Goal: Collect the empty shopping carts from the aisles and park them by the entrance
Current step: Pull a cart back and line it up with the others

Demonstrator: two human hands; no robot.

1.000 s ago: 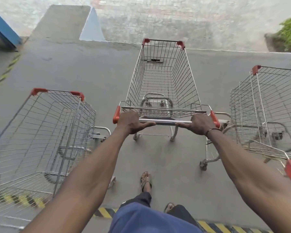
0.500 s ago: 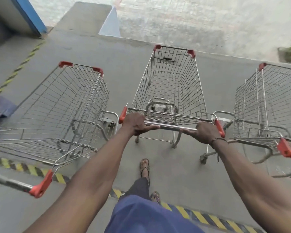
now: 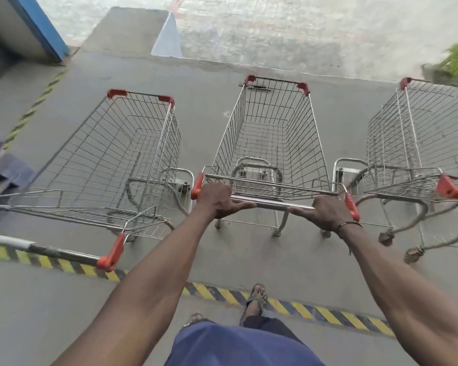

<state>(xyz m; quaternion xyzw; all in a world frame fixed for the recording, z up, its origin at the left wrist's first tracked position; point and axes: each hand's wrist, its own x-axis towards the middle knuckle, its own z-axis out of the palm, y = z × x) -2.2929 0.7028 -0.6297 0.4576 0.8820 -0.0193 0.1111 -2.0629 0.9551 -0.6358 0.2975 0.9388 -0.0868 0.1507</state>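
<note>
A: Grip state?

B: Both on the handle bar [image 3: 273,203] of the middle cart [image 3: 269,143]. Left hand [image 3: 217,200] wraps the bar by its left red end cap, right hand [image 3: 327,213] wraps it by the right cap. Thumbs lie along the bar, pointing inward.

A: Where's the cart from the grip?

B: Straight ahead of both hands, long axis running away from the person toward the far edge of the concrete pad [image 3: 212,62]. Hands sit evenly, neither nearer.

A: Neighbours?

B: Left cart [image 3: 122,154] and right cart [image 3: 418,133] stand either side, roughly parallel, gaps on both flanks. Middle cart's nose sits a bit further forward than the left one's. Looks like a parking slot between them; any further push goes along that axis, steering matters little.

A: Empty?

B: Basket looks empty, yes.

A: Hidden stuff?

B: Front wheels of the middle cart hidden under the basket. Right cart is cut off at the frame edge and blurred. Left cart's handle runs out of frame. Striped floor line [image 3: 315,311] lies behind the carts, at the person's feet.
</note>
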